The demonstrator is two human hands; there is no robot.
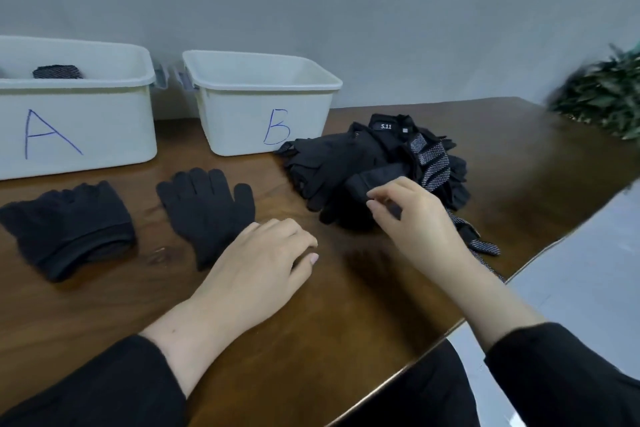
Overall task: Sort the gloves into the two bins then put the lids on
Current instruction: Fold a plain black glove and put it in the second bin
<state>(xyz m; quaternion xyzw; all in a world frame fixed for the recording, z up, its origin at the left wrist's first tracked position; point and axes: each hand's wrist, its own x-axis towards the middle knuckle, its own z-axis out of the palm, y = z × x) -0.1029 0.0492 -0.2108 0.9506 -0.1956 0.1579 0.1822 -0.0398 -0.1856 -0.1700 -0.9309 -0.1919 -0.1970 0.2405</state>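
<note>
Two white bins stand at the back of the wooden table: bin A (86, 121) at the left with a dotted glove (57, 72) inside, and bin B (242, 114) beside it, whose inside shows no glove from here. A pile of black gloves (374, 156) lies right of bin B. One flat black knit glove (207, 208) lies in front of the bins, and a folded black glove (69, 225) lies to its left. My left hand (266, 260) rests on the table beside the knit glove's cuff, fingers relaxed. My right hand (412, 215) hovers over the pile's near edge with fingers loosely curled, holding nothing.
The table's front edge (450, 329) runs diagonally at the right, with grey floor beyond. A green plant (602, 97) stands at the far right corner. A grey wall is right behind the bins. Clear clips (173, 78) show between the bins.
</note>
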